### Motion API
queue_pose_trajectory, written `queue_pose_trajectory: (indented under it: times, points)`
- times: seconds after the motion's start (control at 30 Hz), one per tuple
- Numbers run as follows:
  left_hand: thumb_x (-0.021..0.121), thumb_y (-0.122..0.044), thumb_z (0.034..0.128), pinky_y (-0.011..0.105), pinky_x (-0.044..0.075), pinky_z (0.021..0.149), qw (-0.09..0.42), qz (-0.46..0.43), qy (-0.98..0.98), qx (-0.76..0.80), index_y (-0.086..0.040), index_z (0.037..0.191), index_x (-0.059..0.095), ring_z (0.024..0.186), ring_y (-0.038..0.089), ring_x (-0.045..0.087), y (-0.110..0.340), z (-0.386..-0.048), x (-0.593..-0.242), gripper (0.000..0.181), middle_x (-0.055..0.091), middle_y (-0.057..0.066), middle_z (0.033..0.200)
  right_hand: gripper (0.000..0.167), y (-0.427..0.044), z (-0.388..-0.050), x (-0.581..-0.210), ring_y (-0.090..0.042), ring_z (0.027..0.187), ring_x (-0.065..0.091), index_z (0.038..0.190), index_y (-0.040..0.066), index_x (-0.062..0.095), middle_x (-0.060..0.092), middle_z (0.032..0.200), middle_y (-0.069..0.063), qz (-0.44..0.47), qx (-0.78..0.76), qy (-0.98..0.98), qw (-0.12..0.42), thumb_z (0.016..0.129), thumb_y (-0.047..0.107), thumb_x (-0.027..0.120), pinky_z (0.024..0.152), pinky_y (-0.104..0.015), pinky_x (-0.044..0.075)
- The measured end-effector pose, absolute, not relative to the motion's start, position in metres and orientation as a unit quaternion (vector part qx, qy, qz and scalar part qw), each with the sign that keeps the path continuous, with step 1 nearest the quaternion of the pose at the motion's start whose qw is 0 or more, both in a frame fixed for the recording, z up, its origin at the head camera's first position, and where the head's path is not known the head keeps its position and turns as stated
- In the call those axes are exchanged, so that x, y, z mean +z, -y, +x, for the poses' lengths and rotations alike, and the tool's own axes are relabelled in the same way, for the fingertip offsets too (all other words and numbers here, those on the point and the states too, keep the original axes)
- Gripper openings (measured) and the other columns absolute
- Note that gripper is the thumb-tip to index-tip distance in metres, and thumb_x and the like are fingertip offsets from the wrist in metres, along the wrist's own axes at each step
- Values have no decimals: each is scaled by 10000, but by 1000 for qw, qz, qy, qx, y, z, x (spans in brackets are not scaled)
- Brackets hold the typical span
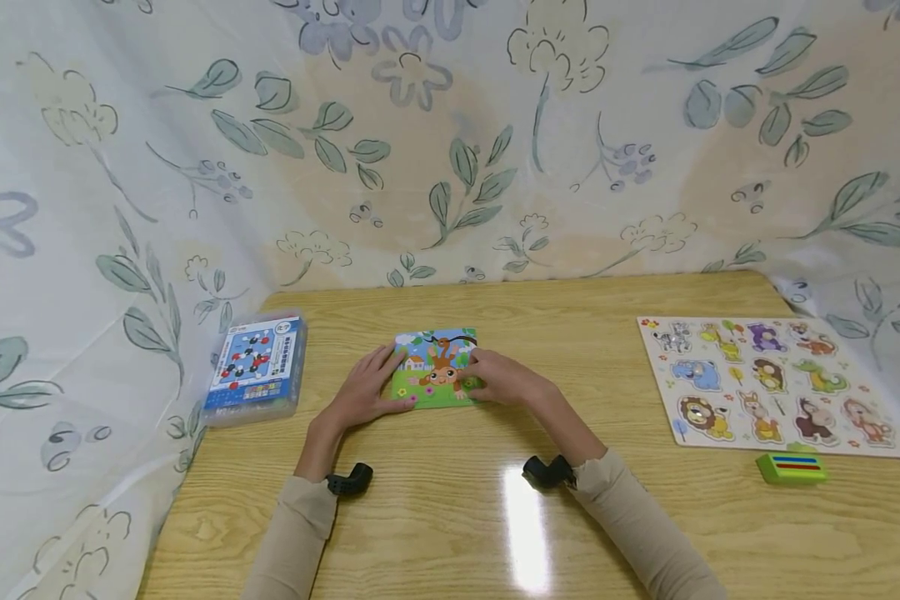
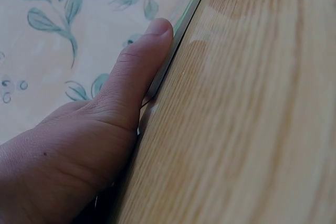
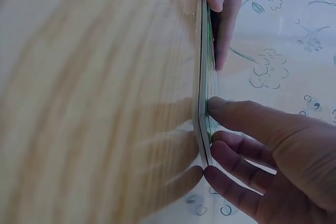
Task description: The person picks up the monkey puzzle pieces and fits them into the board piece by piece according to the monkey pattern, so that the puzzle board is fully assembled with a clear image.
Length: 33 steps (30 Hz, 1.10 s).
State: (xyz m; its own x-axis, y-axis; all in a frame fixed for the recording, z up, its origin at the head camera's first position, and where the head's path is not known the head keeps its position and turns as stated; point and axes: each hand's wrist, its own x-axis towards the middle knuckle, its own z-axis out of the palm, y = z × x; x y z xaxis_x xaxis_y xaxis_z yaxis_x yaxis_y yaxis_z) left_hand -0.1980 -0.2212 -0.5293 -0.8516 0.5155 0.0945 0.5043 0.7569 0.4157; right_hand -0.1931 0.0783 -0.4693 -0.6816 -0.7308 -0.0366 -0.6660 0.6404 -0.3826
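A small square picture puzzle (image 1: 429,392) lies flat on the wooden table, showing a monkey hanging upside down from a branch above green grass. My left hand (image 1: 363,392) rests at its left side, fingers fairly straight by that edge and the thumb along the near edge. In the left wrist view the left thumb (image 2: 149,43) lies straight against the thin board. At the right side, my right hand (image 1: 506,379) holds the puzzle's edge with bent fingers. The right wrist view shows the right thumb (image 3: 236,113) on the near corner and the fingertips along the side.
To the left is a clear plastic box (image 1: 258,367) with a molecule picture on its lid. A wooden animal puzzle board (image 1: 727,375) lies at the right, with a green block (image 1: 791,468) with coloured stripes before it. A floral curtain (image 1: 450,150) surrounds the table.
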Motion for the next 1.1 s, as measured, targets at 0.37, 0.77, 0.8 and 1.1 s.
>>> queue_pose_trajectory:
  times: [0.37, 0.77, 0.8, 1.1]
  points:
    - [681, -560, 835, 587, 163, 1188, -1, 265, -938, 224, -172, 1564, 220, 1501, 356, 158, 218, -198, -528, 946, 166, 100, 1636, 329, -76, -191, -464, -136, 765, 400, 1239, 97, 670, 550, 994, -93, -355, -177, -911, 112, 916, 162, 678, 668, -238, 358]
    - [692, -545, 827, 567, 182, 1195, -9, 252, -944, 212, -116, 1556, 235, 1500, 365, 172, 210, -196, -531, 961, 213, 121, 1622, 321, -80, -187, -466, -134, 763, 421, 1216, 72, 681, 568, 985, -86, -348, -157, -920, 90, 905, 153, 692, 660, -232, 383]
    - [692, -542, 828, 565, 181, 1196, -10, 252, -945, 211, -118, 1556, 235, 1500, 363, 171, 209, -196, -530, 959, 212, 121, 1622, 321, -80, -188, -466, -134, 761, 419, 1215, 72, 681, 566, 983, -86, -348, -158, -920, 90, 905, 153, 692, 657, -231, 381]
    - [672, -582, 821, 570, 184, 1193, -13, 236, -952, 193, -155, 1555, 253, 1496, 355, 184, 205, -193, -524, 947, 216, 124, 1620, 273, -81, -188, -460, -144, 774, 430, 1183, 105, 699, 559, 1000, -85, -333, -165, -922, 110, 913, 143, 681, 658, -248, 385]
